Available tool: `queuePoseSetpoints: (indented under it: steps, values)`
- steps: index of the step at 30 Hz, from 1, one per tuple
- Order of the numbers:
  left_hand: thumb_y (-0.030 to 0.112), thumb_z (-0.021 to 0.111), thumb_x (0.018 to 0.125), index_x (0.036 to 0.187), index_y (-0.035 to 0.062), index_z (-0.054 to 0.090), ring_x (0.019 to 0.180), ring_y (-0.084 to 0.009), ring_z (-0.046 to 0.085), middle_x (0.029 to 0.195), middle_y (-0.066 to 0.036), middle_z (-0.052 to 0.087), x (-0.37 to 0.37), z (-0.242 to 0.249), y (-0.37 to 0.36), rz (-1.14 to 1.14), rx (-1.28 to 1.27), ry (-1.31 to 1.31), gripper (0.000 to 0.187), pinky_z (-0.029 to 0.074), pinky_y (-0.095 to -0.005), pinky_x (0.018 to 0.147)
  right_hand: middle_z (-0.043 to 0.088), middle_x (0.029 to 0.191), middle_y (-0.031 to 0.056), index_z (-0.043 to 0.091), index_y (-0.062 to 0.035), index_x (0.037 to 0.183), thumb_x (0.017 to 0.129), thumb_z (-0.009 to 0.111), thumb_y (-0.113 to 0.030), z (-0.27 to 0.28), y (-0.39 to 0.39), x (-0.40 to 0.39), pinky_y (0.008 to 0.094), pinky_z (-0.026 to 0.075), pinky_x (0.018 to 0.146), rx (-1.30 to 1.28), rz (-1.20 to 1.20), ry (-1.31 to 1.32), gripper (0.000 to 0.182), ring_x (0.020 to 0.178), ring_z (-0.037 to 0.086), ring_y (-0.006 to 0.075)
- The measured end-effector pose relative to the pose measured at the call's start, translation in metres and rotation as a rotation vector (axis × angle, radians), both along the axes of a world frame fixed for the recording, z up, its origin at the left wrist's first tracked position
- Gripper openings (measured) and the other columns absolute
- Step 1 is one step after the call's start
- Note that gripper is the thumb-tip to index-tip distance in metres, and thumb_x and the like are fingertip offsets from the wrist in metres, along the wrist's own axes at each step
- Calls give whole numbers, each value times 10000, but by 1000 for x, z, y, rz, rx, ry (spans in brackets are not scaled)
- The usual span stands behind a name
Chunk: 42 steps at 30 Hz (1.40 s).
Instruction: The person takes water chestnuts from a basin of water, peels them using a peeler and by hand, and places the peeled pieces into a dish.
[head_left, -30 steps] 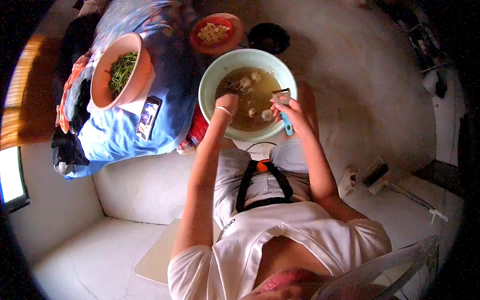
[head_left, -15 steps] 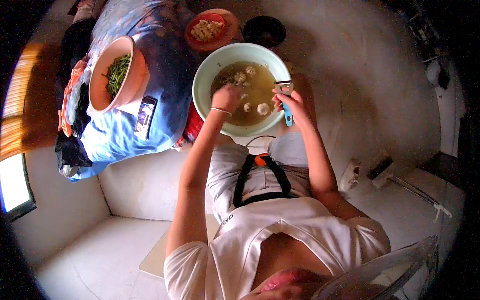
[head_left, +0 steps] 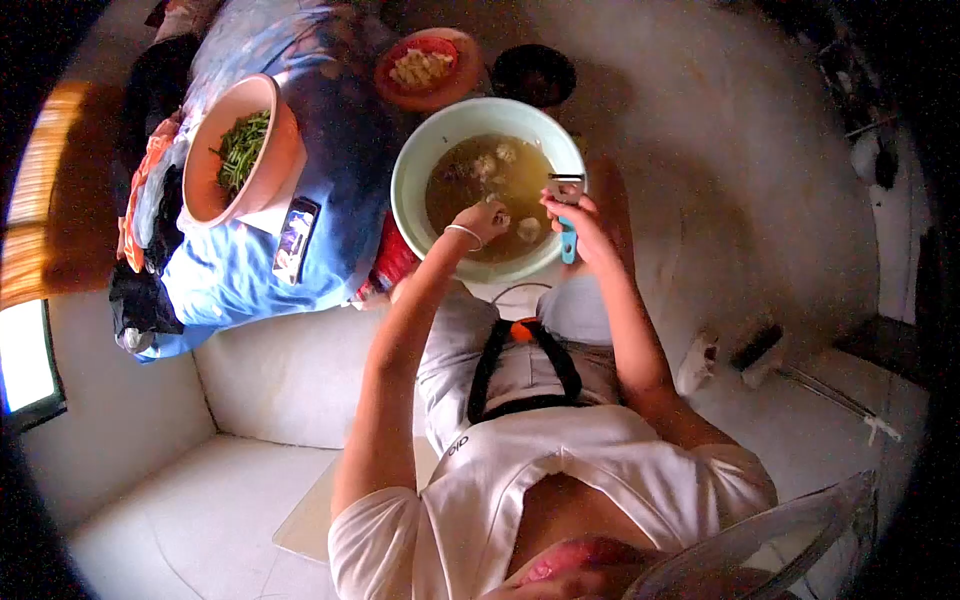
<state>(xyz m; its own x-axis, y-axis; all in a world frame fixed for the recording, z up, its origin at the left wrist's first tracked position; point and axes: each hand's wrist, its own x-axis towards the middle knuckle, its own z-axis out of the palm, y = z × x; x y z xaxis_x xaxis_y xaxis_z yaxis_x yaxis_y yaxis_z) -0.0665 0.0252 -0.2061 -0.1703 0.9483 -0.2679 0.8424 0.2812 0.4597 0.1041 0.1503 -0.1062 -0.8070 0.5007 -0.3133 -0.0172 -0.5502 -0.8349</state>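
A large pale green basin (head_left: 408, 165) holds murky yellowish water with several whitish, knobbly lumps in it, one of them (head_left: 529, 230) near my right hand. My left hand (head_left: 483, 220), a band at its wrist, is over the near left part of the basin. Its fingers are closed around a small pale lump, partly hidden by the fingers. At the basin's right rim, my right hand (head_left: 582, 222) grips a peeler (head_left: 568, 240) by its blue handle, metal head pointing away from me.
Left of the basin, a pink bowl (head_left: 197, 190) of cut green vegetables and a phone (head_left: 295, 240) rest on blue cloth (head_left: 340, 235). Beyond the basin are a reddish bowl (head_left: 465, 75) with pale pieces and a black bowl (head_left: 533, 75). A broom (head_left: 757, 350) lies at right.
My left hand has moved toward me and slightly right, and a pale lump now shows in its fingers. My right hand still holds the peeler, shifted slightly.
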Motion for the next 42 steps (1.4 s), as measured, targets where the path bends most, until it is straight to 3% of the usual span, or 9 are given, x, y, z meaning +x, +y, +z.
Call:
queuePoseSetpoints:
  steps: [2, 4, 8, 13, 21, 24, 27, 31, 42]
  values:
    - [209, 515, 786, 1042, 38, 470, 703, -248, 589, 936, -166, 570, -6, 32, 0, 171, 75, -357, 311, 471, -323, 611, 575, 773, 26, 541, -35, 955, 767, 560, -97, 11, -1, -12, 179, 326, 463, -197, -85, 88, 199, 616, 490, 70]
    - [320, 502, 822, 1048, 52, 469, 644, -159, 567, 728, -82, 591, 0, 56, -11, 613, 207, -1351, 352, 442, -261, 533, 553, 731, 11, 545, -33, 934, 761, 568, -97, 15, 5, -18, 175, 299, 446, -152, 15, 164, 186, 575, 451, 52]
    - [315, 423, 863, 1167, 81, 418, 658, -125, 550, 891, -34, 565, 15, 111, -28, 591, 335, -1629, 384, 384, -207, 479, 461, 605, -32, 569, -51, 875, 755, 602, -165, 36, -14, -42, 174, 214, 402, 114, 59, 86, 169, 469, 326, 10]
    - [319, 427, 866, 1159, 68, 437, 783, -127, 538, 956, -43, 547, 32, 104, -21, 834, 557, -1544, 387, 451, -241, 617, 587, 863, 23, 566, -35, 966, 775, 611, -214, 28, -40, -59, 223, 426, 632, 671, 35, 51, 266, 716, 530, 79]
    - [355, 435, 867, 948, 63, 513, 467, -42, 359, 626, 32, 436, 47, 122, -15, 914, 633, -1384, 312, 264, -178, 401, 595, 892, 35, 569, -17, 935, 790, 576, -225, 16, -46, -53, 259, 423, 770, 532, 71, -32, 253, 855, 545, 114]
    - [395, 374, 871, 1052, 16, 497, 886, -189, 536, 986, -109, 557, 46, 106, -8, 890, 603, -1057, 438, 438, -290, 703, 594, 933, 47, 580, -24, 949, 795, 565, -260, 13, -52, -54, 267, 416, 791, 397, -12, -100, 283, 884, 544, 127]
    - [363, 340, 880, 853, 38, 463, 532, -294, 525, 640, -163, 529, 52, 95, -4, 845, 767, -410, 348, 380, -383, 440, 590, 974, 59, 576, -27, 980, 805, 548, -265, 2, -55, -55, 273, 404, 818, 454, -71, -66, 297, 917, 539, 143]
    - [321, 314, 877, 856, 35, 410, 580, -390, 525, 634, -209, 538, 57, 132, -13, 812, 548, -176, 302, 400, -465, 490, 586, 999, 63, 563, -24, 1007, 821, 525, -231, 5, -63, -57, 280, 397, 841, 505, -121, -52, 281, 941, 533, 155]
    - [343, 323, 877, 882, 42, 414, 655, -416, 518, 693, -260, 527, 55, 115, -10, 840, 568, -389, 315, 412, -457, 566, 591, 929, 44, 575, -38, 954, 841, 483, -254, 2, -63, -59, 268, 392, 811, 502, -166, 6, 261, 884, 537, 155]
